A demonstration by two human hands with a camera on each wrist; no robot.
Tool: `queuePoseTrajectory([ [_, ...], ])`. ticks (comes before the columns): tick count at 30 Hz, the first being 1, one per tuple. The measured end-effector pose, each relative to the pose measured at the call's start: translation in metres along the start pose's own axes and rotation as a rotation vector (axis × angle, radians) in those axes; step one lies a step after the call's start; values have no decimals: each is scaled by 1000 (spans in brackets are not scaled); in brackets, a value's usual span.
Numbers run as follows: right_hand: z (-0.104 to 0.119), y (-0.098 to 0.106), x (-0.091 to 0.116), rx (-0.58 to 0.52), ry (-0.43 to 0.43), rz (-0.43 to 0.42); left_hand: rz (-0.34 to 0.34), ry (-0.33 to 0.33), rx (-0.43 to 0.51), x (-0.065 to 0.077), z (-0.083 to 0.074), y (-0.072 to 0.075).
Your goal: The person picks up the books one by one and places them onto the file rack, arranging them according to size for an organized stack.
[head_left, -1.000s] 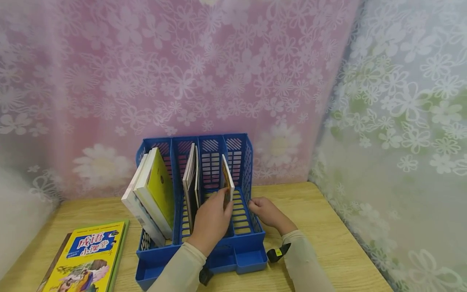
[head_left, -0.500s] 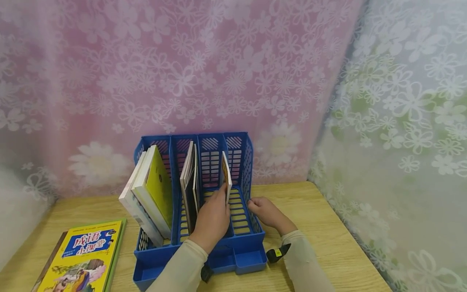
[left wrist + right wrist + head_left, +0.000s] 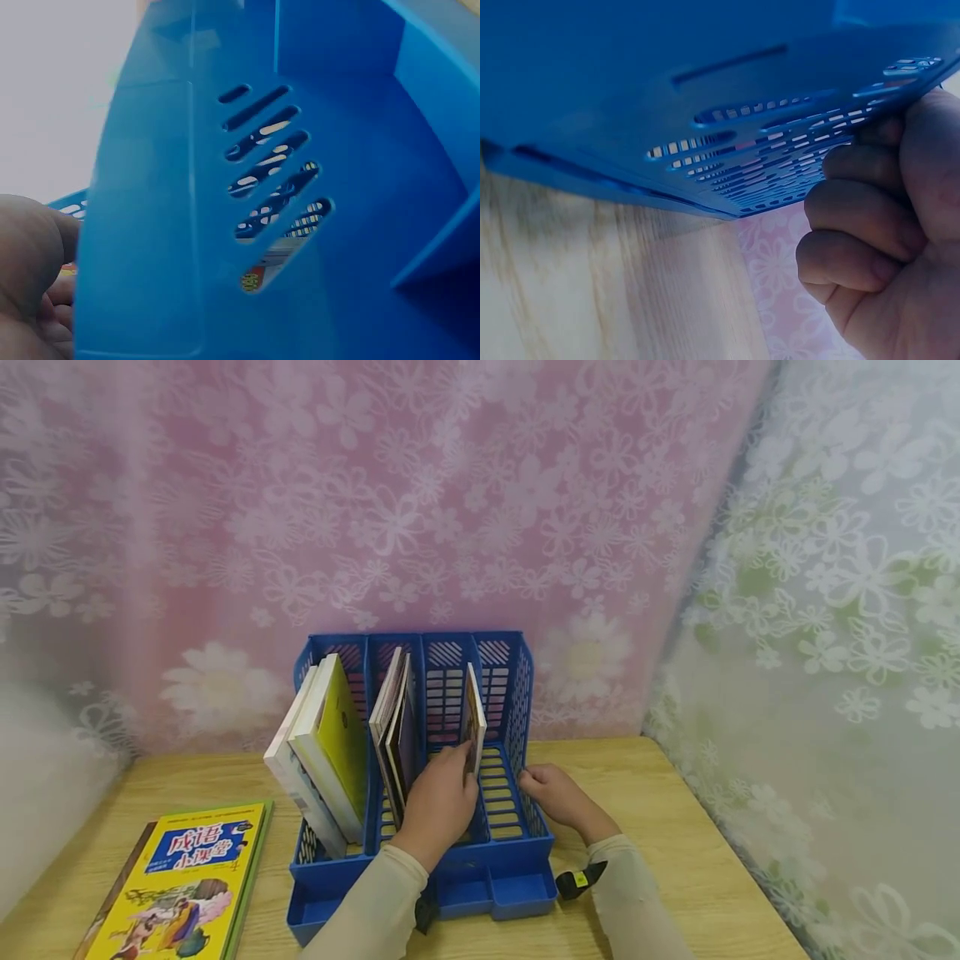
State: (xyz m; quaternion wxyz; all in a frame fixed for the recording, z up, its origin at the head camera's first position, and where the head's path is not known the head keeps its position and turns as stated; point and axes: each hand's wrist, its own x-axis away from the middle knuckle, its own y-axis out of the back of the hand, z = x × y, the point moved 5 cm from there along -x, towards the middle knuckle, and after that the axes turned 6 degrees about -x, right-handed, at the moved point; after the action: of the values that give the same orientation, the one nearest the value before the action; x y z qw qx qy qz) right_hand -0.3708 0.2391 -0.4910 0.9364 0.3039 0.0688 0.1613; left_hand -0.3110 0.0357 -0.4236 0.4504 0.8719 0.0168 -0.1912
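Left hand [image 3: 441, 800], the nearer, pinches the thin book [image 3: 475, 714], on edge and running far from its fingers; right hand [image 3: 558, 795] grips the rack [image 3: 517, 852].

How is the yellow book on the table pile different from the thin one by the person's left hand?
The yellow book lies flat atop the pile on the table, while the thin book stands nearly upright in the blue rack. The yellow book shows its picture cover, the thin book mostly its pale edge. The left hand touches the thin book; neither hand touches the yellow book. Both appear to have printed covers.
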Motion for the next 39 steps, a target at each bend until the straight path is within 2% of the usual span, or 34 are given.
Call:
queuePoseTrajectory([
  [7,-5,0,2,-27,6,-1,35,-32,21,2,-5,-1],
  [19,-4,1,2,-51,13,6,62,-22,-2,7,-7,3],
  [24,-3,1,1,-47,19,5,25,-33,-3,9,-10,11],
  [27,-3,1,0,-56,19,-2,-33,-80,13,12,-17,26],
  [31,-3,1,0,-70,4,0,-105,-158,22,20,-31,57],
  [36,-3,-1,1,-76,-12,25,-201,-218,23,33,-37,110],
  [39,-3,-2,1,-73,-7,27,-294,-217,40,45,-30,147],
])
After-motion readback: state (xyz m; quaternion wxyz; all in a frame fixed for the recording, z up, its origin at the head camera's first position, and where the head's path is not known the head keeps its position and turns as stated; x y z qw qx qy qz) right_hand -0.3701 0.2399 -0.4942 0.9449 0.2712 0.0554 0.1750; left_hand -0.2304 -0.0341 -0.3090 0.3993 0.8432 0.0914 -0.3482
